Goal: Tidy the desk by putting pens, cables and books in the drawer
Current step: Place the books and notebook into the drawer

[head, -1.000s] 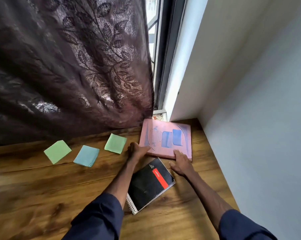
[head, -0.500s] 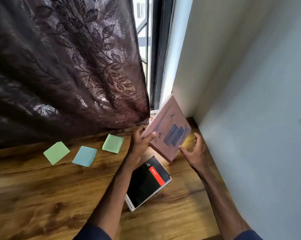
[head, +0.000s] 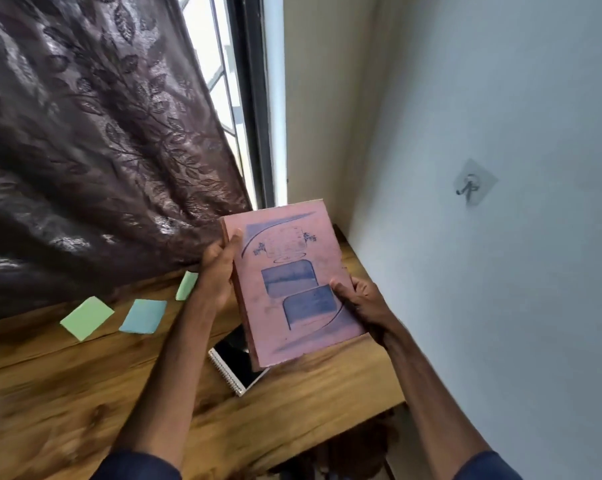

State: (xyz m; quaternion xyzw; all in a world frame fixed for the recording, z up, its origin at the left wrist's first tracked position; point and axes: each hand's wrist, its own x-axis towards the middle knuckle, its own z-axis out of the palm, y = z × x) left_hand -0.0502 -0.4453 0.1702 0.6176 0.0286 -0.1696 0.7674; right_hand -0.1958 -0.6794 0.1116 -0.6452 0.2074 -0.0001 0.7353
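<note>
Two bare forearms, dark navy sleeves (head: pixel 483 467) pushed up near elbows

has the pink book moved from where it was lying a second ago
Yes. The pink book is up off the desk, held in both hands above the black notebook it lay behind.

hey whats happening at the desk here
A person is holding a pink book up off the wooden desk with both hands: the left hand grips its left edge, the right hand its lower right edge. A black spiral notebook lies on the desk beneath it, partly hidden. Three sticky notes sit near the curtain. No drawer is in view.
</note>
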